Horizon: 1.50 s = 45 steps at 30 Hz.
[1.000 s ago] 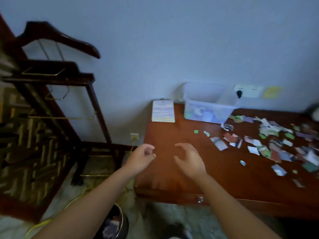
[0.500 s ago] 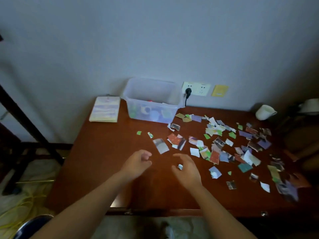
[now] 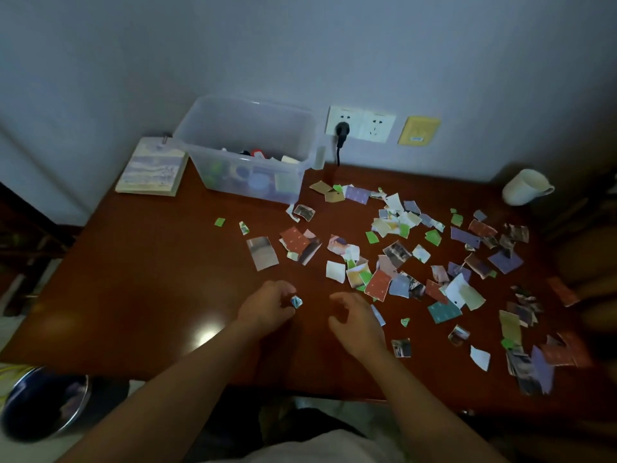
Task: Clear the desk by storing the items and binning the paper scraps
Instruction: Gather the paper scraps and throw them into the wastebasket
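Desk (image 3: pixel 150 279): dark red-brown wood, set against a pale wall, glare patch near the front edge. Paper scraps (image 3: pixel 379 285): torn coloured pieces scattered over the right half of the desk, from beside the box to the right edge, with a few strays toward the centre. Clear plastic box (image 3: pixel 213 135): lidless, at the back of the desk against the wall, small items in the bottom; contents not resolvable. Round metal bin (image 3: pixel 43 402): on the floor off the desk's front-left corner, something dark inside. Notebook (image 3: pixel 153 168): lying flat, closed, just left of the box. White mug (image 3: pixel 524 187): back right, tipped, handle to the right. Right hand (image 3: pixel 357 320): over the desk near the front, fingers loosely bent and spread, holding nothing, partly covering one scrap. Left hand (image 3: pixel 267 307): just beside it, fingers curled in. Small blue scrap (image 3: pixel 296 301): pinched between the left thumb and fingertips, above the desk centre-front.
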{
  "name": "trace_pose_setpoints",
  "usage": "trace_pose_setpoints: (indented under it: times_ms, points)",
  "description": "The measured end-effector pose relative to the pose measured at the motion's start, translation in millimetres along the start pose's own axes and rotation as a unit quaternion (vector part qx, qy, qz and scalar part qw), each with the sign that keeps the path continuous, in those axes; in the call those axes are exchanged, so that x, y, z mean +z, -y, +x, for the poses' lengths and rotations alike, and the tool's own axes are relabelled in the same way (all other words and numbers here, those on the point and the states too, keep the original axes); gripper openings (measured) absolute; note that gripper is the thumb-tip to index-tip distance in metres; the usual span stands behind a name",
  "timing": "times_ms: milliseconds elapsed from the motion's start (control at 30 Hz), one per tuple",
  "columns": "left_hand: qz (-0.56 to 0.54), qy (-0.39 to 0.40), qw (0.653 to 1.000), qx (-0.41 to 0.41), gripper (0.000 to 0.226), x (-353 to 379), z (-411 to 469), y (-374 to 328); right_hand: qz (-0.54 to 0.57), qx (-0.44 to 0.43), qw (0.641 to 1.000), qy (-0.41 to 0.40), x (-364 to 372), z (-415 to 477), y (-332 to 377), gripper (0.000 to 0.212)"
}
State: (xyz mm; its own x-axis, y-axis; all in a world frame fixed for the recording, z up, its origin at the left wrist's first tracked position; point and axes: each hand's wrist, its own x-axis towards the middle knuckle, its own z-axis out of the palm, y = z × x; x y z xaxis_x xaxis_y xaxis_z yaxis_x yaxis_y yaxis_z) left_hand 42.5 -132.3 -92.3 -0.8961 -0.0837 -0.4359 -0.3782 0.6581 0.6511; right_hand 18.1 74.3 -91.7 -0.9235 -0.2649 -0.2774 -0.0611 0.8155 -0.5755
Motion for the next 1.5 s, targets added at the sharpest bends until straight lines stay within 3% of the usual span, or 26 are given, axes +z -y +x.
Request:
trace_pose_setpoints:
  times_ms: [267,500,633,700,800,933,1133,1300,1500]
  points:
    - [0.102,-0.012,0.995,-0.011,0.044,21.6,27.7,-4.6,0.013,0.028,0.999,0.011,0.4,6.1,-13.8,0.041]
    - [0.169,-0.013,0.985,-0.034,0.005,27.8,41.1,-7.3,0.016,0.064,0.998,-0.009,-3.7,1.0,-32.1,0.038]
    - [0.102,0.028,0.994,-0.028,0.011,30.4,46.7,-13.9,-0.005,0.106,0.992,-0.073,-6.8,-2.8,-41.5,0.032]
    - [0.032,0.047,0.998,-0.038,0.009,37.4,48.8,-21.6,-0.035,0.141,0.985,-0.093,-9.0,-2.2,-44.2,0.04]
    - [-0.077,0.079,0.992,-0.06,0.009,49.8,50.0,-38.0,-0.074,0.2,0.975,-0.056,-12.7,2.1,-46.6,0.062]
    - [-0.137,0.111,0.982,-0.065,0.016,57.7,49.9,-50.2,-0.124,0.217,0.968,-0.028,-11.8,9.7,-49.0,0.066]
    - [-0.146,0.106,0.979,-0.092,0.017,57.8,57.8,-50.3,-0.084,0.216,0.973,-0.005,-12.5,16.8,-49.7,0.048]
    - [-0.144,0.094,0.98,-0.096,0.008,53.5,68.2,-56.8,-0.016,0.166,0.986,0.028,-17.8,21.7,-46.6,0.01]
    - [-0.137,0.086,0.982,-0.099,0.016,47.8,88.0,-67.1,0.061,0.167,0.984,0.012,-30.8,47.9,-38.0,0.021]
